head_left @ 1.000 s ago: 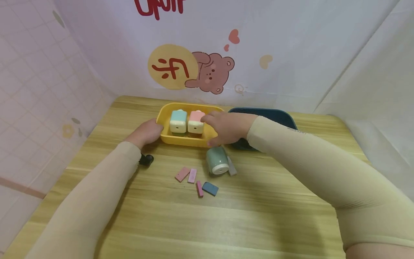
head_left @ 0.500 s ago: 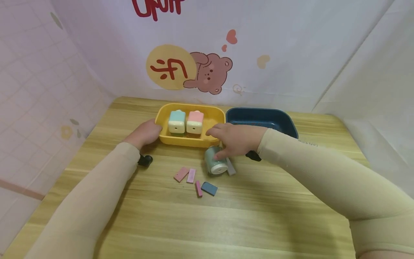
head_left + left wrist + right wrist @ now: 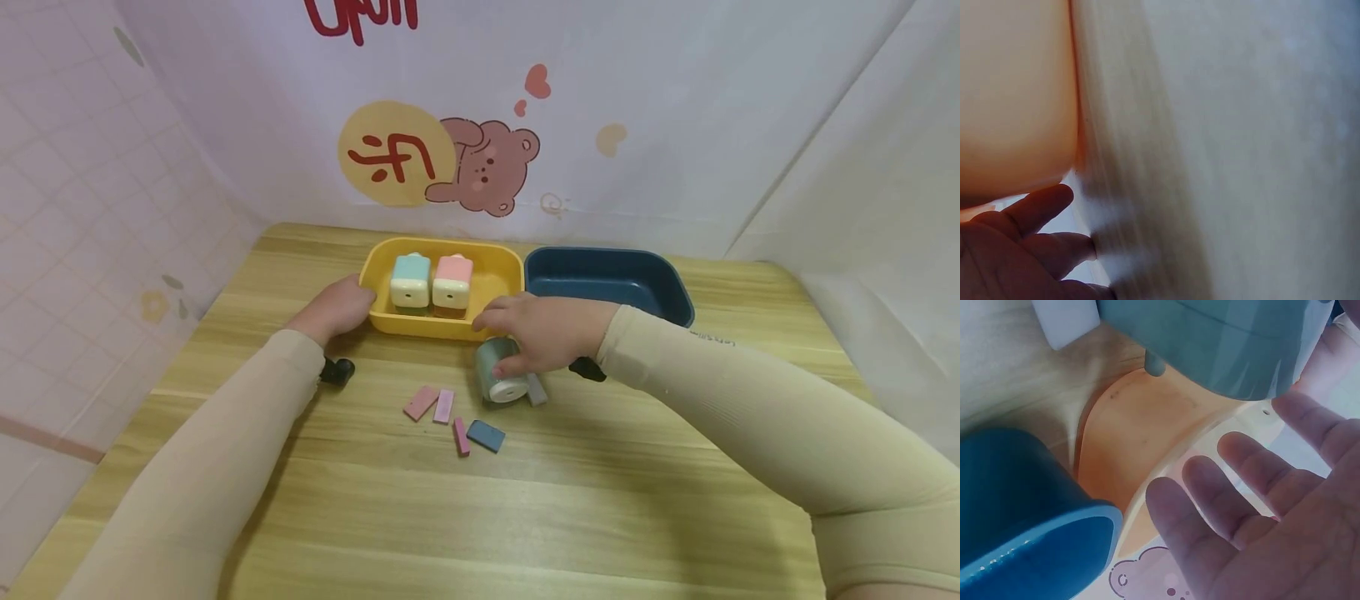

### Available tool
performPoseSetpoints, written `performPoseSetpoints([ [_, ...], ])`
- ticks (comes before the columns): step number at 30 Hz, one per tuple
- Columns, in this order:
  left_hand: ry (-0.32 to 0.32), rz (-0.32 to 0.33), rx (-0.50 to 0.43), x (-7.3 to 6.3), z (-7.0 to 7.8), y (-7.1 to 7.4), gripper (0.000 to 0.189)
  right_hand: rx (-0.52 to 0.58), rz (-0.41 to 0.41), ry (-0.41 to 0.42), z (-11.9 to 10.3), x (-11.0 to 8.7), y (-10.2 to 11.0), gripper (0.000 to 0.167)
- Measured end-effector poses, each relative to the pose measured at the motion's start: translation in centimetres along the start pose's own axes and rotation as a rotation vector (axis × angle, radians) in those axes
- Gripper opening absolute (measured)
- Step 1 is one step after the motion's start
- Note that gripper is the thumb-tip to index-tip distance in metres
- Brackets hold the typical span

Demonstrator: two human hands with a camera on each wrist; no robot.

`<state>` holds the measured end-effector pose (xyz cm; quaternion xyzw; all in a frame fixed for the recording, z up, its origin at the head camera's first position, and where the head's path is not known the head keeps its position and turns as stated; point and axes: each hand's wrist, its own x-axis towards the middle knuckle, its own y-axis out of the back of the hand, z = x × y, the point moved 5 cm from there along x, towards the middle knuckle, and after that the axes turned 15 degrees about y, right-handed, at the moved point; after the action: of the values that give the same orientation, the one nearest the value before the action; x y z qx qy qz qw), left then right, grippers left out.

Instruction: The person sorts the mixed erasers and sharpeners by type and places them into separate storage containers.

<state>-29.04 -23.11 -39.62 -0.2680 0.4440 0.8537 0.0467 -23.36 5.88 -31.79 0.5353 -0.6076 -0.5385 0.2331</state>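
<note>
My left hand grips the left end of a yellow tray, the thumb side over its rim. In the left wrist view, spread fingers lie by the tray's outer wall. My right hand reaches over a sage-green pencil sharpener with a white end, lying in front of the yellow tray. Its thumb touches the near side; the other fingers are straight and spread beyond the sharpener. Inside the yellow tray, a blue pencil sharpener and a pink one stand side by side.
A dark blue tray stands right beside the yellow one. Small flat blocks lie on the wooden table: a salmon one, a lilac one, a magenta one, a slate-blue one and a grey one. A patterned cloth hangs behind.
My right hand has drawn back from above the yellow tray's right end, down to the green pencil sharpener, with its thumb now on it. The left hand stays at the tray's end.
</note>
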Motion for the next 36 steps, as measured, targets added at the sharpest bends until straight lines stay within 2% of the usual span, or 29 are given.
performPoseSetpoints([
  [11,-0.001,0.001,0.005,-0.12,0.22,0.07,0.045,-0.030,0.037,0.040,-0.17,-0.32,0.01,0.054],
  [19,0.008,-0.004,0.009,0.14,0.14,-0.04,0.045,-0.046,0.071,0.061,-0.19,-0.42,-0.09,0.053],
  [36,-0.005,0.008,0.017,-0.01,0.27,0.02,0.044,0.016,0.033,0.018,-0.02,-0.02,-0.57,0.056],
])
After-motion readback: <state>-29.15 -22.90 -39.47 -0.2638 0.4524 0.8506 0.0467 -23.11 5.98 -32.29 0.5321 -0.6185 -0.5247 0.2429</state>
